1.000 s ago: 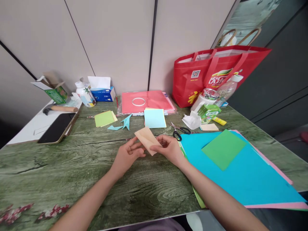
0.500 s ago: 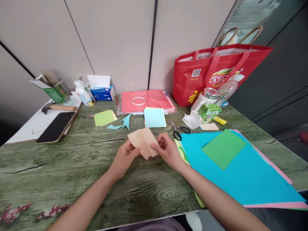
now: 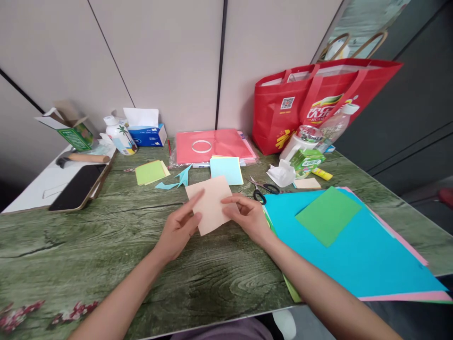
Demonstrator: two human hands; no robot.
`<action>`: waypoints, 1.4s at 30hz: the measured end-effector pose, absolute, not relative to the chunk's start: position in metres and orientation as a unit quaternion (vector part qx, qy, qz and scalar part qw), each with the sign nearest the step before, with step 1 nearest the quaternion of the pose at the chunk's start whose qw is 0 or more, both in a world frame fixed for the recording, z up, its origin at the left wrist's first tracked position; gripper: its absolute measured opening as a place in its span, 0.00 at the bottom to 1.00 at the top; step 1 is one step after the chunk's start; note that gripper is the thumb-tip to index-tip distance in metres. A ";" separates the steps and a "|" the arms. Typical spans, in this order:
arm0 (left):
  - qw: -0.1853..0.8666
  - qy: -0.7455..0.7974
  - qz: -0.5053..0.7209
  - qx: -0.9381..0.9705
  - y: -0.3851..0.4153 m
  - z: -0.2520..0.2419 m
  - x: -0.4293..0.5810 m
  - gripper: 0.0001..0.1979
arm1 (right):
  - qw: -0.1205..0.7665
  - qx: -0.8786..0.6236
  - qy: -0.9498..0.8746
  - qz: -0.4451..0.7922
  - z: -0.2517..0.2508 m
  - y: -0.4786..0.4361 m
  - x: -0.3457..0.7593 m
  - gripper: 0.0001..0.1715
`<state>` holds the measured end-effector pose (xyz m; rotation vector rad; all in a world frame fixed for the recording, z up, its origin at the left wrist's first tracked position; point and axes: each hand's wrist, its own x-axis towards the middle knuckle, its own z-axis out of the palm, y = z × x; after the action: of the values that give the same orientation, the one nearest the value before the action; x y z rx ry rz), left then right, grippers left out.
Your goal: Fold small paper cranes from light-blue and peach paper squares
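A square peach-coloured sheet of paper [image 3: 211, 200] lies flat and unfolded between my two hands, over the middle of the table. My left hand [image 3: 179, 230] has it at the left edge, thumb near the border and index finger across its face. At the right edge my right hand [image 3: 247, 215] grips it between thumb and fingers. The fingertips are slightly blurred. Just beyond the sheet are a folded blue paper figure [image 3: 183, 177] and a stack of light blue square paper [image 3: 226, 171]. Black-handled scissors [image 3: 260, 194] rest beyond my right hand.
Large blue paper [image 3: 354, 259] with a green square [image 3: 328, 216] on it covers the right side. A red bag [image 3: 276, 118], crumpled tissue [image 3: 282, 174] and pink pack [image 3: 219, 146] stand behind. Leftward are green paper [image 3: 150, 173], a phone [image 3: 78, 186] and a hammer [image 3: 88, 158].
The peach paper, creased and partly folded earlier, is now spread out as a flat square. My fingers have loosened and shifted along its edges.
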<state>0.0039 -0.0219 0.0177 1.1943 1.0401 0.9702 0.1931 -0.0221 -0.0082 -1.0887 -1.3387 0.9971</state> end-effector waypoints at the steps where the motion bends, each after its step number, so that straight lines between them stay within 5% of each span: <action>1: 0.587 0.435 0.388 0.562 -0.022 0.019 0.002 0.22 | 0.538 -0.462 -0.567 0.419 -0.008 -0.022 0.194 0.07; 4: 0.574 0.386 0.293 0.660 -0.020 0.024 -0.002 0.26 | 0.525 -0.474 -0.574 0.413 -0.008 -0.021 0.197 0.05; 12: 0.429 0.361 0.301 0.772 -0.014 0.009 -0.001 0.18 | 0.488 -0.507 -0.586 0.402 -0.005 -0.021 0.200 0.08; 38: 0.449 0.466 0.415 0.639 -0.020 0.021 0.007 0.01 | 0.464 -0.451 -0.600 0.470 0.001 -0.029 0.194 0.13; 42: 0.462 0.495 0.430 0.597 -0.025 0.014 0.009 0.12 | 0.484 -0.463 -0.578 0.466 0.003 -0.033 0.188 0.18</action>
<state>0.0094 -0.0251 0.0142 1.4688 1.2163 1.0561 0.1883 -0.0331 0.0031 -1.1277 -1.4074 1.1356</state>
